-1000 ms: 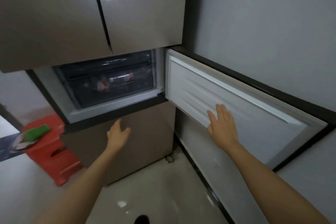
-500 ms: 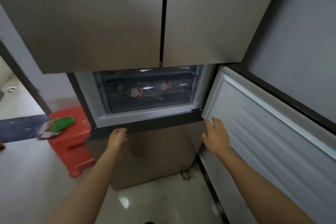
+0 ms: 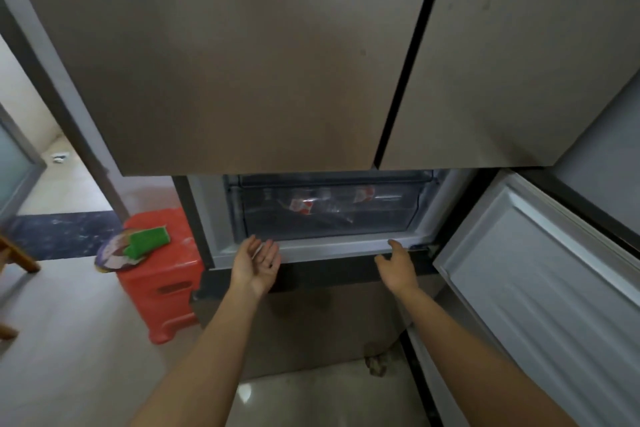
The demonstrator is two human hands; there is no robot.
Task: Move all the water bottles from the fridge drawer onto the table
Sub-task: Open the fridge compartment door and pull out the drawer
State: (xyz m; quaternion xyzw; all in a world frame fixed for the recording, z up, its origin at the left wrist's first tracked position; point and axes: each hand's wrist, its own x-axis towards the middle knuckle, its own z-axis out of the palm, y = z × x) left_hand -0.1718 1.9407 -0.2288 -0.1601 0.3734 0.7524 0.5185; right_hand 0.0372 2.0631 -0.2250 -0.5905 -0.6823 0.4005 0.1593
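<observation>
The fridge's lower compartment stands open, showing a dark see-through drawer (image 3: 329, 224) that is pushed in. Water bottles with red-and-white labels (image 3: 300, 206) lie inside it behind the front wall. My left hand (image 3: 258, 262) is palm up with straight fingers, its fingertips at the white sill under the drawer's left corner. My right hand (image 3: 396, 265) reaches toward the sill's right end, fingers loosely spread and holding nothing. No table is in view.
The open compartment door (image 3: 540, 288) swings out on the right, close to my right arm. A red plastic stool (image 3: 162, 281) with a green sponge (image 3: 150, 239) and a round fan stands left of the fridge. Closed upper doors (image 3: 242, 62) hang overhead.
My right hand left the open door and came over to the sill. My left hand rose to the sill and turned palm up. The view shifted closer to the drawer.
</observation>
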